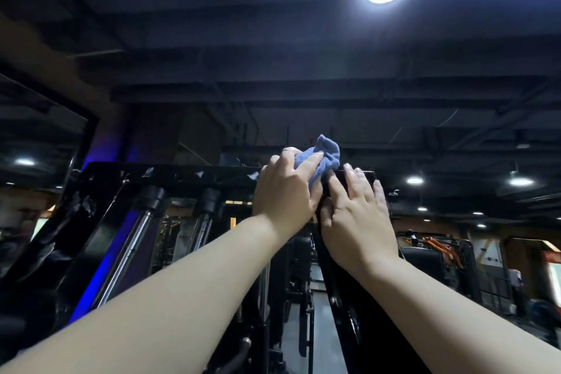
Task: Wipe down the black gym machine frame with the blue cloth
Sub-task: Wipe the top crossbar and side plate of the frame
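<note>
Blue cloth [326, 152] bunched in left hand [282, 191] atop black frame [182, 174].

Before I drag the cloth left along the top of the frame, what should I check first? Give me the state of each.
1. Left hand grips blue cloth: ok.
2. Cloth touching black frame at its top right end: ok.
3. Cloth spread flat: not ok, bunched.
4. Right hand flat on the frame's corner, steadying: ok.
5. Frame's upper face clear along the path: cannot tell, seen from below.
6. Dirt on the frame: cannot tell, dim light and glints.
</note>
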Motion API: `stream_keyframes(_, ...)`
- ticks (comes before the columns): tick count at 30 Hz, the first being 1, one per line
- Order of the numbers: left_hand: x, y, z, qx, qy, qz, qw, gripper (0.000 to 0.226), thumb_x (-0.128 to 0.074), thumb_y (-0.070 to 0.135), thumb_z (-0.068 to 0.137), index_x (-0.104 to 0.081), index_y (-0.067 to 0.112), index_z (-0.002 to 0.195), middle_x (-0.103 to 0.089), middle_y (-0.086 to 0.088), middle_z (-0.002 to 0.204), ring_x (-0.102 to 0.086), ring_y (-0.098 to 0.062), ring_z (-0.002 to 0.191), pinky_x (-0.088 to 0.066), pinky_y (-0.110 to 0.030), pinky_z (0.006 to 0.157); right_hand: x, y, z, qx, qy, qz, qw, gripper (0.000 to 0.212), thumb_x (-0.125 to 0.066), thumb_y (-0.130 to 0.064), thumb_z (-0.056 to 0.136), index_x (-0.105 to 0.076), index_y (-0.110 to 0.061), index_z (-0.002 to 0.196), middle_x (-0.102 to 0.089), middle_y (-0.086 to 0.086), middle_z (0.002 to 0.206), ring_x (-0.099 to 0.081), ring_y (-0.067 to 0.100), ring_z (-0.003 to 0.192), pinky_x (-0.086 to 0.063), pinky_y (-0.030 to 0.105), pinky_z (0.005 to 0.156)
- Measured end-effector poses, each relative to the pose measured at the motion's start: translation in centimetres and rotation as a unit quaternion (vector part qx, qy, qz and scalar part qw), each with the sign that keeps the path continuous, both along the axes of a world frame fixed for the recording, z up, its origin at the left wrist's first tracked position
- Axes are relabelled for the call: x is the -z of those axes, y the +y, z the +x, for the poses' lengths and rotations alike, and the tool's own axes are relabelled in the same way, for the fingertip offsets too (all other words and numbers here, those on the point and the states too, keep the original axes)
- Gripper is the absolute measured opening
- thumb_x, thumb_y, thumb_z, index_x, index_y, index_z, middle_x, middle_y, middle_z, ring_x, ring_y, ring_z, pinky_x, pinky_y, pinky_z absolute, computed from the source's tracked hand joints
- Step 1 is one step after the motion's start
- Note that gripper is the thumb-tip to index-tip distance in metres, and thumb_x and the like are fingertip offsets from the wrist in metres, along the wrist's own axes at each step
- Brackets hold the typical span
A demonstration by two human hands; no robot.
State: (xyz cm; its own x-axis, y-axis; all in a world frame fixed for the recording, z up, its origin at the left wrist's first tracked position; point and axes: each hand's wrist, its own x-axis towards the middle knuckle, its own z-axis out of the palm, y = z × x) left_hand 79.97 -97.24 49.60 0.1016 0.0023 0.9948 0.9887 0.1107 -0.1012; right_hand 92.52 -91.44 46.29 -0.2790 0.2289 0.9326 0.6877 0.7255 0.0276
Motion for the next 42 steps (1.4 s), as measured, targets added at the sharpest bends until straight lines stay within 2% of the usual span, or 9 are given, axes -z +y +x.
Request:
stream_keyframes(3, 0.2, -0.9, -2.2, -0.038, -0.008, 0.036, 0.999, 0.042, -0.053, 0.03, 0.089, -0.068, 0.022, 0.127, -0.061, -0.01, 0.115, -0.058, -0.034, 0.09, -0.05, -0.042, 0.079, 0.6, -0.3, -0.2, 0.015, 0.014, 0.005, 1.0, 0.075, -0.001, -0.045, 0.094, -0.013, -0.018, 0.163, -0.002, 0.005, 0.171, 0.005, 0.017, 0.158, 0.009, 0.04, 0.127)
stream_keyframes(8, -1.8, -1.8, -1.4, -0.018, -0.268, 0.04, 0.962, 0.043, -0.048, 0.03, 0.097, -0.057, 0.03, 0.14, -0.048, -0.002, 0.134, -0.045, -0.028, 0.12, -0.041, -0.04, 0.103, 0.8, -0.2, -0.6, 0.015, 0.02, 0.013, 1.0, 0.071, -0.007, -0.042, 0.098, -0.016, -0.014, 0.162, -0.005, 0.006, 0.171, 0.002, 0.019, 0.158, 0.005, 0.041, 0.128)
stream_keyframes(14, -0.8, 0.4, 3.7, 0.044, -0.112, -0.105, 0.987, 0.046, -0.046, 0.04, 0.099, -0.053, 0.034, 0.144, -0.044, -0.002, 0.141, -0.041, -0.028, 0.124, -0.035, -0.037, 0.107, 1.0, 0.1, 0.2, 0.038, -0.015, 0.001, 0.999, 0.083, -0.005, -0.053, 0.091, -0.003, -0.014, 0.163, 0.002, 0.007, 0.171, 0.008, 0.019, 0.158, 0.006, 0.043, 0.127)
stream_keyframes(19, -1.0, -1.5, -1.0, -0.014, -0.088, -0.065, 0.994, 0.047, -0.048, 0.033, 0.098, -0.054, 0.031, 0.144, -0.052, -0.01, 0.133, -0.051, -0.034, 0.114, -0.044, -0.041, 0.095, 1.0, -0.2, -0.3, 0.021, 0.019, 0.011, 1.0, 0.074, -0.007, -0.043, 0.095, -0.016, -0.014, 0.162, -0.006, 0.006, 0.171, 0.001, 0.017, 0.158, 0.003, 0.041, 0.128)
stream_keyframes(24, -1.3, -4.7, -5.6, -0.037, -0.202, 0.007, 0.979, 0.04, -0.047, 0.03, 0.1, -0.057, 0.031, 0.139, -0.052, -0.004, 0.13, -0.053, -0.028, 0.114, -0.047, -0.038, 0.095, 1.0, 0.1, -0.7, 0.021, 0.031, 0.027, 0.999, 0.073, -0.011, -0.043, 0.096, -0.025, -0.012, 0.16, -0.014, 0.008, 0.17, -0.007, 0.02, 0.158, -0.002, 0.042, 0.128)
stream_keyframes(29, -1.7, -3.6, -4.4, -0.036, -0.363, 0.063, 0.929, 0.041, -0.048, 0.033, 0.098, -0.054, 0.032, 0.139, -0.047, 0.0, 0.13, -0.05, -0.027, 0.114, -0.039, -0.034, 0.094, 1.2, 0.2, -0.6, 0.035, 0.023, 0.025, 0.999, 0.075, -0.007, -0.044, 0.095, -0.021, -0.013, 0.161, -0.011, 0.008, 0.17, -0.005, 0.02, 0.158, -0.001, 0.042, 0.128)
stream_keyframes(32, -2.2, -2.1, -0.1, 0.01, -0.294, -0.022, 0.956, 0.037, -0.045, 0.034, 0.092, -0.061, 0.03, 0.125, -0.048, -0.004, 0.125, -0.052, -0.032, 0.111, -0.048, -0.041, 0.096, 1.1, 0.3, -0.4, 0.037, 0.024, 0.02, 0.999, 0.076, -0.006, -0.045, 0.094, -0.02, -0.014, 0.162, -0.009, 0.006, 0.171, -0.004, 0.019, 0.158, 0.0, 0.041, 0.128)
stream_keyframes(36, -1.2, -1.8, 1.6, 0.008, -0.12, -0.158, 0.98, 0.053, -0.049, 0.04, 0.096, -0.046, 0.034, 0.149, -0.041, -0.008, 0.141, -0.043, -0.033, 0.124, -0.037, -0.04, 0.107, 1.1, 0.4, -0.3, 0.034, 0.025, 0.023, 0.999, 0.081, -0.001, -0.048, 0.092, -0.02, -0.013, 0.162, -0.009, 0.006, 0.17, -0.003, 0.018, 0.158, 0.0, 0.041, 0.128)
stream_keyframes(42, -1.5, -5.3, -3.8, -0.042, -0.15, -0.128, 0.979, 0.05, -0.045, 0.035, 0.098, -0.045, 0.035, 0.148, -0.046, -0.009, 0.139, -0.051, -0.033, 0.121, -0.046, -0.041, 0.1, 1.0, 0.1, -0.6, 0.031, 0.025, 0.018, 0.999, 0.074, -0.01, -0.045, 0.096, -0.022, -0.014, 0.161, -0.01, 0.006, 0.171, -0.003, 0.018, 0.158, 0.001, 0.04, 0.128)
